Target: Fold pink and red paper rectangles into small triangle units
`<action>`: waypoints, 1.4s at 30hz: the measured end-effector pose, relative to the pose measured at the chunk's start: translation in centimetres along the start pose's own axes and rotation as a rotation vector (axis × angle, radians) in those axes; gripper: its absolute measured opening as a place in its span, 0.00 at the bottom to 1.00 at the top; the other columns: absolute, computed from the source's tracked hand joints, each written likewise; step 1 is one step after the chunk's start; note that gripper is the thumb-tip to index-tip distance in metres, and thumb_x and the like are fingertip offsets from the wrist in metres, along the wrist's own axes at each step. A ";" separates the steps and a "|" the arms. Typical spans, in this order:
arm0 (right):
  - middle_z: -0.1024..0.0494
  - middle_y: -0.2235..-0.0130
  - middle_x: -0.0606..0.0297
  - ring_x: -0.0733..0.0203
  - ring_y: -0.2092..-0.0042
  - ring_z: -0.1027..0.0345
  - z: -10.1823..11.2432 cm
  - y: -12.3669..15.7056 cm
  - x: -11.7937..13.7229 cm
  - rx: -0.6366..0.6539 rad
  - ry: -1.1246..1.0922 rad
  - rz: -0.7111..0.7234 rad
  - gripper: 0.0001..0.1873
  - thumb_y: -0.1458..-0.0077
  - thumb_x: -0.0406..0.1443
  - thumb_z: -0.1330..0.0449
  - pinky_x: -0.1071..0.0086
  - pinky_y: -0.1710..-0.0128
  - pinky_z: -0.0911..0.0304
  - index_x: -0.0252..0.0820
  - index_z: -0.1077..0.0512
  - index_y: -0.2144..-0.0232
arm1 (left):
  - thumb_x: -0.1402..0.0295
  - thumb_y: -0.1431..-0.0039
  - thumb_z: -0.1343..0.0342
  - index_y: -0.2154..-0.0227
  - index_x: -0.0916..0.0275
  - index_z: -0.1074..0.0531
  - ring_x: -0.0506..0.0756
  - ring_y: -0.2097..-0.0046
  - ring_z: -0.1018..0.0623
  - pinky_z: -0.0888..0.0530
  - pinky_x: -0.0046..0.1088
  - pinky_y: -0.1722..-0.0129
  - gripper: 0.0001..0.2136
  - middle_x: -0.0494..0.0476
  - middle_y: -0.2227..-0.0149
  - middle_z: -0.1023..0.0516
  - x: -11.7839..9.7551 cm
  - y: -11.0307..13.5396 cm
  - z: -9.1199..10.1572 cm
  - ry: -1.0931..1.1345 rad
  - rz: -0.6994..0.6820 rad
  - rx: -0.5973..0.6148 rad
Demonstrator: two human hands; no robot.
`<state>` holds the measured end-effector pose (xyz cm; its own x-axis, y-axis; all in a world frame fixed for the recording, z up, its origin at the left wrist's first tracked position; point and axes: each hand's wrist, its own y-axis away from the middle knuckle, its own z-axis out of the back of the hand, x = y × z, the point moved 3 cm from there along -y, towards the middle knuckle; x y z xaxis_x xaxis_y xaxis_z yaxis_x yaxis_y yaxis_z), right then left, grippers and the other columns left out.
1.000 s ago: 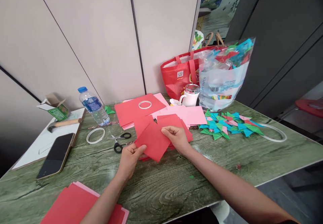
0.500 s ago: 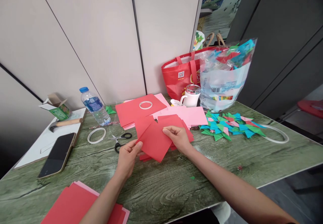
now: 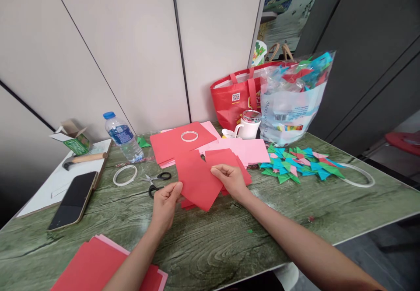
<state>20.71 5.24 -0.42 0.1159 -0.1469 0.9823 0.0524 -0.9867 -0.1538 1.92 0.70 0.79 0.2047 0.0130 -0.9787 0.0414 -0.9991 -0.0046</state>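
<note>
A square sheet of red paper (image 3: 201,181) is held up between my two hands over the middle of the table. My left hand (image 3: 166,202) pinches its left edge between thumb and fingers. On the opposite side, my right hand (image 3: 230,180) is closed on the right edge. Behind and partly under the sheet lies a pile of red paper (image 3: 223,156), most of it covered. Scissors (image 3: 158,182) with black handles lie open on the table just left of my left hand.
Red and pink sheets (image 3: 167,144) bear a tape roll (image 3: 189,136) at the back. A white mug (image 3: 250,127), copy-paper bag (image 3: 292,111) and folded paper pieces (image 3: 295,163) stand or lie right. Left are a bottle (image 3: 124,138), phone (image 3: 74,200), hammer (image 3: 85,159) and red stack (image 3: 98,264).
The sheet's upper left part, folded over half a second ago, now lies opened out flat. My left hand has shifted slightly; my right hand has stayed nearly in place.
</note>
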 end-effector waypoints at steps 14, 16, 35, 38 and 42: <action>0.23 0.71 0.62 0.59 0.68 0.31 -0.5 0.3 -0.5 -0.020 -0.082 -0.004 0.15 0.57 0.45 0.39 0.67 0.68 0.36 0.38 0.27 0.74 | 0.57 0.53 0.43 0.73 0.69 0.23 0.59 0.71 0.22 0.24 0.36 0.68 0.17 0.64 0.75 0.21 1.0 1.2 -1.7 -0.160 0.271 0.351; 0.23 0.71 0.62 0.59 0.69 0.31 -0.5 0.3 -0.5 -0.023 -0.081 -0.007 0.15 0.58 0.45 0.39 0.66 0.68 0.36 0.38 0.27 0.74 | 0.58 0.52 0.44 0.73 0.71 0.23 0.59 0.72 0.21 0.24 0.34 0.69 0.17 0.64 0.75 0.21 1.2 1.2 -1.7 -0.150 0.269 0.347; 0.23 0.72 0.65 0.62 0.70 0.32 -0.3 0.1 -0.4 -0.041 -0.160 -0.023 0.12 0.58 0.42 0.38 0.69 0.69 0.36 0.39 0.26 0.74 | 0.56 0.49 0.47 0.74 0.77 0.26 0.60 0.72 0.21 0.24 0.33 0.73 0.22 0.73 0.70 0.21 2.1 2.2 -2.3 -0.168 0.420 0.474; 0.23 0.72 0.66 0.63 0.70 0.32 -0.4 0.2 -0.4 -0.040 -0.173 -0.025 0.11 0.58 0.42 0.38 0.69 0.69 0.36 0.39 0.26 0.74 | 0.56 0.50 0.46 0.75 0.76 0.26 0.60 0.72 0.21 0.24 0.33 0.74 0.21 0.72 0.72 0.21 1.7 2.1 -2.3 -0.179 0.416 0.483; 0.23 0.72 0.65 0.62 0.70 0.31 -0.3 0.1 -0.5 -0.047 -0.176 -0.015 0.12 0.57 0.42 0.38 0.69 0.69 0.36 0.38 0.26 0.74 | 0.54 0.52 0.46 0.76 0.73 0.29 0.58 0.76 0.22 0.25 0.30 0.78 0.20 0.66 0.78 0.22 1.8 2.0 -2.4 -0.191 0.393 0.438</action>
<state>20.41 5.15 -0.88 0.2870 -0.1220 0.9501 0.0091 -0.9915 -0.1301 4.70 -1.19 -0.53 -0.0577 -0.3263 -0.9435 -0.4156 -0.8515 0.3199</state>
